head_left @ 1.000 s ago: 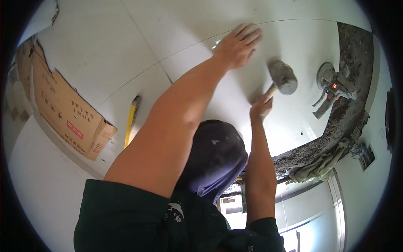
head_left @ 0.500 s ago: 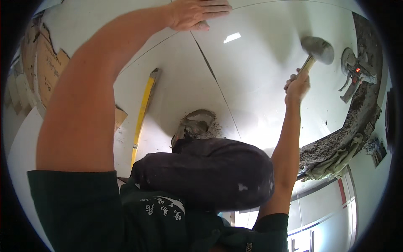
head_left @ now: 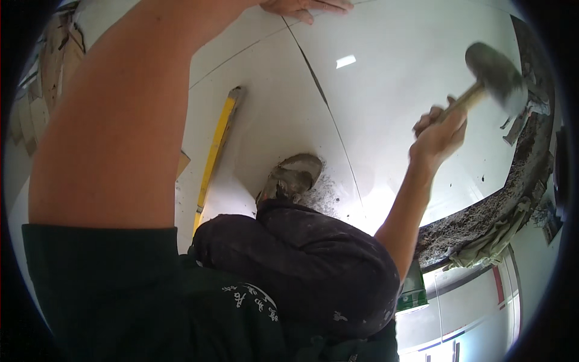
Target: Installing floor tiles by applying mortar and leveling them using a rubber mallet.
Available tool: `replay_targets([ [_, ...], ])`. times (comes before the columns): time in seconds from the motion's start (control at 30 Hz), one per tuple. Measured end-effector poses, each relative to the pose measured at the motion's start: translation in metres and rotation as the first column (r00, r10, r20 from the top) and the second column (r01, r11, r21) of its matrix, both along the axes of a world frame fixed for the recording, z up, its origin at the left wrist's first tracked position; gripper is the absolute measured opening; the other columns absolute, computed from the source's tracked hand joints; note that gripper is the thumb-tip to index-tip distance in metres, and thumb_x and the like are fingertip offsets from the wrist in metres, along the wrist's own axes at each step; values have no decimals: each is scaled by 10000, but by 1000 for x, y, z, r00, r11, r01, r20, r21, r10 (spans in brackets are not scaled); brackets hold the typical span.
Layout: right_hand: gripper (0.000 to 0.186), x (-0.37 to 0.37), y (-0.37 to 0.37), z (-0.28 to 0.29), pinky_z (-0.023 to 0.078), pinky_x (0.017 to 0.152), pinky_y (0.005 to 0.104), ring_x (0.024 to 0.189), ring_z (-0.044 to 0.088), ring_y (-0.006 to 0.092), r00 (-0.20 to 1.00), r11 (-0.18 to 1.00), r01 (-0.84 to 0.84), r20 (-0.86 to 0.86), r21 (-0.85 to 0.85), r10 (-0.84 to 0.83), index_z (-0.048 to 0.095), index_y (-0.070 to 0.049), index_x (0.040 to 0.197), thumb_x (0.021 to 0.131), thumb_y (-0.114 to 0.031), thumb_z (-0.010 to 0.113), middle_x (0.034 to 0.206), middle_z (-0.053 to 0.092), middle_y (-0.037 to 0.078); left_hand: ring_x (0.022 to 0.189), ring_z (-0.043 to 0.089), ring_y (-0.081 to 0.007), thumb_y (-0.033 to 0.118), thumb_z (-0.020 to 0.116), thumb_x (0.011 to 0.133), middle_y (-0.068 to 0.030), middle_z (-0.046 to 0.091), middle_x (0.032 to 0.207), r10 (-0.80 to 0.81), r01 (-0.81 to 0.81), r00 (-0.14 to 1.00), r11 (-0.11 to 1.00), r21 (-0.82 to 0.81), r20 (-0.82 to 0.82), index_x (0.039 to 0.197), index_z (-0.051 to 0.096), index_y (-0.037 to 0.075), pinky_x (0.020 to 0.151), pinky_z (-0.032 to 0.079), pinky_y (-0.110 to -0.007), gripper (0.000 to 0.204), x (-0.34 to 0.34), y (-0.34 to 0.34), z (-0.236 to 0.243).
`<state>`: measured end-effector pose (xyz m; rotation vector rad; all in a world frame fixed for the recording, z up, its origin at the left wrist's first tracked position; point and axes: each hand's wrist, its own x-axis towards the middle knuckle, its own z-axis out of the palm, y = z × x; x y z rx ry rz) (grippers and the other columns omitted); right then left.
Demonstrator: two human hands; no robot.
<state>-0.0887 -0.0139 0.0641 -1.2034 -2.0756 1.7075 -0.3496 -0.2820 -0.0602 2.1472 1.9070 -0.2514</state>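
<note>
My left hand [head_left: 307, 7] lies flat on the white floor tiles [head_left: 398, 78] at the far edge of the view, fingers stretched out, partly cut off by the frame. My right hand [head_left: 443, 133] is closed round the wooden handle of a mallet [head_left: 496, 75]. The mallet's dark, thick head is raised above the tiles at the right and slightly blurred. Between the tiles run thin dark joints, one widening into a dark gap [head_left: 312, 75]. A yellow spirit level [head_left: 216, 142] lies on the tiles left of my dusty shoe [head_left: 295, 175].
Along the right, a strip of rough mortar [head_left: 464, 226] borders the tile edge, with a crumpled cloth [head_left: 491, 244] on it. A grey tool [head_left: 534, 111] sits there, partly behind the mallet. Torn cardboard [head_left: 60, 54] stands far left. A green container [head_left: 413, 289] shows lower right.
My right hand has shifted rightward and slightly nearer, and the mallet head has swung right, now overlapping the grey tool. My left hand sits higher in the view; the whole view has shifted slightly.
</note>
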Motion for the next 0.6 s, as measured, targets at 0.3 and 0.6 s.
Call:
replay_targets([
  [0.3,472,3,28,-68,359,407,250,482,423,70,952,975,-213,212,-58,221,570,-11,1191,1081,-441,410,687,476,-14,1588,94,-329,443,401,1072,-144,154,1711,430,-428,901,902,-49,50,1620,219,39,1303,42,-460,705,45,-4,38],
  [0.6,513,35,21,-60,388,426,244,495,440,71,947,954,-222,189,-202,261,542,10,1236,1100,-460,386,662,455,-15,1585,74,-356,548,444,1026,-218,137,1698,802,-791,552,416,449,230,1601,193,-45,1298,42,-468,863,110,-66,-7],
])
